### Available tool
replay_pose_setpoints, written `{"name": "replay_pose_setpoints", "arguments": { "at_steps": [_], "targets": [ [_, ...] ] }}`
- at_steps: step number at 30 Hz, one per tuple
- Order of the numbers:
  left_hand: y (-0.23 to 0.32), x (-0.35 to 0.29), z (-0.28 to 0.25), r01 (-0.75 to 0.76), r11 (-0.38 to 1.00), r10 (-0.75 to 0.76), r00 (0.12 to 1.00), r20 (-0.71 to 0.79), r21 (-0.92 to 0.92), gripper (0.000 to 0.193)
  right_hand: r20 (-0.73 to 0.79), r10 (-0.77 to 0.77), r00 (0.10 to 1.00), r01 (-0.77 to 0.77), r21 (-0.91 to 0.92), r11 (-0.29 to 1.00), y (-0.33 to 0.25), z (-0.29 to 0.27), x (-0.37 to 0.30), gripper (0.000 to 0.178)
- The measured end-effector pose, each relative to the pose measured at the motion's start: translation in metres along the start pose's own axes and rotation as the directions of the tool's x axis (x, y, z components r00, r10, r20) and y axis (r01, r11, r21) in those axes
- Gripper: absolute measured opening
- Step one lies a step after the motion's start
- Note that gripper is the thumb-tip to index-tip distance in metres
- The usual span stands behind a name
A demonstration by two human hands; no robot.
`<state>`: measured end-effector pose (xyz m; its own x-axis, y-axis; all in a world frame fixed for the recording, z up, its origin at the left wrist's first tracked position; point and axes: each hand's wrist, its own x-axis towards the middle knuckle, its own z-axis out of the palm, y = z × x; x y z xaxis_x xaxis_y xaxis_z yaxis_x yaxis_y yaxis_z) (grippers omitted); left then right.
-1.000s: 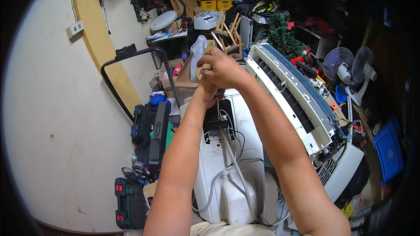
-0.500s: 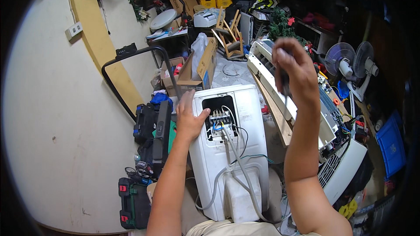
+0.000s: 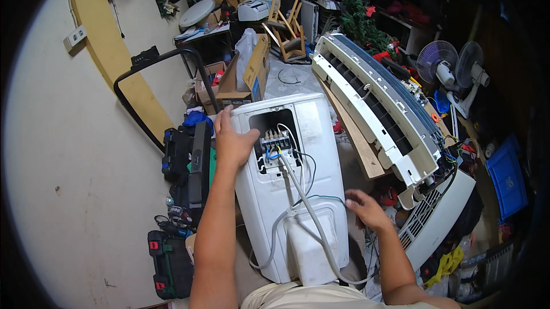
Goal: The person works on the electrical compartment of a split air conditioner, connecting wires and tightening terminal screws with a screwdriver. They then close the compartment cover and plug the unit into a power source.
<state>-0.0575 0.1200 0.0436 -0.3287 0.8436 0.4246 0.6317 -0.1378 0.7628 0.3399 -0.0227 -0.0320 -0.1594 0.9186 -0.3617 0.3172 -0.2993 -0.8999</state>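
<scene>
A white outdoor air-conditioner unit stands in front of me, tilted slightly. Its open recess exposes a terminal block with blue, yellow and white wires. Over the upper left edge of the casing rests my left hand, fingers and thumb spread. My right hand is low beside the unit's right side, its fingers loosely parted at the end of a thin green wire. Whether the fingertips touch that wire is hard to tell. A thick grey cable runs down the casing from the terminals.
An opened indoor air-conditioner unit lies on a wooden board at the right, its white cover nearby. Black tool cases and a trolley handle line the left wall. Fans and cardboard boxes stand farther back.
My right hand has come down from its raised position to the unit's right side. The screwdriver-like tool it held is out of sight. My left hand stays on the casing; the view has shifted slightly.
</scene>
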Motion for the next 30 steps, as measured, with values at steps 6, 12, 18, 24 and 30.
{"name": "replay_pose_setpoints", "arguments": {
  "at_steps": [6, 12, 18, 24, 30],
  "targets": [
    [-0.001, 0.01, 0.007, 0.06, 0.998, -0.06, 0.997, -0.04, 0.008, 0.088, 0.232, 0.559, 0.796, -0.583, 0.049, 0.811, 0.08, -0.002, -0.024, 0.085],
    [-0.007, 0.018, 0.013, 0.055, 0.998, -0.051, 0.994, -0.097, 0.033, 0.085, 0.393, 0.592, 0.704, -0.691, 0.182, 0.7, 0.108, 0.007, -0.027, 0.082],
    [-0.011, 0.028, 0.014, 0.036, 0.999, -0.033, 0.993, -0.116, 0.022, 0.083, 0.427, 0.601, 0.676, -0.718, 0.197, 0.667, 0.099, 0.019, -0.014, 0.077],
    [-0.005, 0.036, 0.007, 0.073, 0.997, -0.071, 0.995, -0.077, 0.016, 0.084, 0.474, 0.558, 0.682, -0.696, 0.185, 0.694, 0.092, 0.003, 0.01, 0.074],
    [0.004, 0.038, 0.004, 0.131, 0.988, -0.133, 0.991, 0.011, 0.086, 0.085, 0.444, 0.659, 0.607, -0.765, 0.104, 0.635, 0.089, -0.031, 0.043, 0.072]
  ]
}}
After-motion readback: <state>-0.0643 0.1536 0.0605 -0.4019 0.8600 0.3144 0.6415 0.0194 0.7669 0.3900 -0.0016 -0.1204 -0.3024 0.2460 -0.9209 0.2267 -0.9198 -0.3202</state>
